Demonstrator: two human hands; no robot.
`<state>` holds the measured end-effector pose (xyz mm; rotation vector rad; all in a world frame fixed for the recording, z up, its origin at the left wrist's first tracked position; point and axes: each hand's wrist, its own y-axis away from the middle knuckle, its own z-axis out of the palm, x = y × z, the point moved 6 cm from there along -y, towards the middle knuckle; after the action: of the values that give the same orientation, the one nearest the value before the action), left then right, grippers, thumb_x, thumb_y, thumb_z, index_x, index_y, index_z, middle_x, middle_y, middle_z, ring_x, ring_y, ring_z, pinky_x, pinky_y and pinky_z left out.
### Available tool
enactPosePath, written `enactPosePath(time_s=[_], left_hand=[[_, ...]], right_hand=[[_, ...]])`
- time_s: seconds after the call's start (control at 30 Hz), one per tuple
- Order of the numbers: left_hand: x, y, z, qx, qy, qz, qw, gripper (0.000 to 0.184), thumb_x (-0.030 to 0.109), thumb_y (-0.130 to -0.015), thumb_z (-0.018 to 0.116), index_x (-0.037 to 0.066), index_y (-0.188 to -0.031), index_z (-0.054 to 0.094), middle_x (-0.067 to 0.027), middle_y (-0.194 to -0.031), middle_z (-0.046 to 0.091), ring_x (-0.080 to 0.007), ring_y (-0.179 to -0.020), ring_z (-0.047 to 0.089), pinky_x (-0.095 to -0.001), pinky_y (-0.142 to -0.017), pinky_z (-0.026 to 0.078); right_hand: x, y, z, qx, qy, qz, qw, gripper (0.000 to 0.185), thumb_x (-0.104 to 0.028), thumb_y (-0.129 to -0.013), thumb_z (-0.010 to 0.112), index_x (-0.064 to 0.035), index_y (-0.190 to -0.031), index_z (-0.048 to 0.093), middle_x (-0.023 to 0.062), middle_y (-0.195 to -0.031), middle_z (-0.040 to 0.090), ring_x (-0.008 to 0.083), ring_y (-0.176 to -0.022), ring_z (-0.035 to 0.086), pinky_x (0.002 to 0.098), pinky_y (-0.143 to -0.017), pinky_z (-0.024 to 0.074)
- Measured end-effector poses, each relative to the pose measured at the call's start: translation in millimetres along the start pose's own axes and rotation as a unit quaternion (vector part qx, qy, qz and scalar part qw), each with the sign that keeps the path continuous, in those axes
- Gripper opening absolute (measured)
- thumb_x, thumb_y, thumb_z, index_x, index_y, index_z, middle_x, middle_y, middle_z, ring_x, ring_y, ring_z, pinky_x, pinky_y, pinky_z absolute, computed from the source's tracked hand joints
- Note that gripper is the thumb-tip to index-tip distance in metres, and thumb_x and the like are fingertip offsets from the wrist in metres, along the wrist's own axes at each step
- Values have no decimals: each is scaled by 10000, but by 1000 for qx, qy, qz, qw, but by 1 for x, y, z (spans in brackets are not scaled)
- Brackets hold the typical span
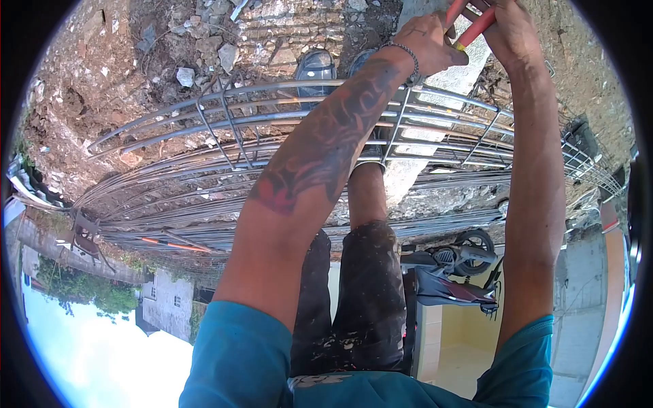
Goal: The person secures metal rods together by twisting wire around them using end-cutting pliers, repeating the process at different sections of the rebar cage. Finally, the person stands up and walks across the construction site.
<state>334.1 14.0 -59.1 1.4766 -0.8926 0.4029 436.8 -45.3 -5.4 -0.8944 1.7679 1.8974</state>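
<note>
At the upper right, my right hand (513, 34) is closed around a tool with two red handles (478, 28), probably pliers. Its working end is not visible, and a yellow spot shows near one handle's lower end. My left hand (428, 44), at the end of a tattooed forearm with a dark bracelet, is curled against the lower ends of those handles. What its fingers hold is hidden. Beneath both forearms runs a long cage of steel rebar (235, 126), with bars crossed by thin stirrups. My shoe (316, 68) stands on the ground beyond the bars.
More long rebar (149, 221) lies bundled across the view, nearer my legs. Broken stones (228, 58) and dirt cover the ground. A pale concrete strip (408, 153) passes under the bars. A parked motorcycle (452, 272) appears upside down behind my legs, beside a building.
</note>
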Motion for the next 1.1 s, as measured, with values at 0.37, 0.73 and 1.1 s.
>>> enactPosePath(time_s=[0.37,0.73,1.1], left_hand=[[13,23,-15,-220,393,12,893,175,174,-787,728,15,-759,659,-39,-663,607,-138,-595,563,-277,-550,456],[33,57,-17,449,64,71,888,229,168,-709,713,4,-616,583,-73,-535,574,-203,-518,588,-335,-511,435],[51,202,135,26,-93,222,970,505,159,-764,649,88,-1252,542,-221,-1441,294,-365,-1369,257,-466,-1112,295]], right_hand=[[-3,14,55,-245,-89,6,965,188,-263,-869,631,-83,-888,579,52,-714,593,176,-582,557,305,-527,472],[-22,67,84,175,255,-289,906,404,-178,-772,726,18,-1001,456,78,-714,577,140,-697,568,275,-602,475],[-2,5,66,-146,85,-70,983,128,-168,-919,538,-55,-976,525,26,-762,542,132,-693,516,293,-666,470]])
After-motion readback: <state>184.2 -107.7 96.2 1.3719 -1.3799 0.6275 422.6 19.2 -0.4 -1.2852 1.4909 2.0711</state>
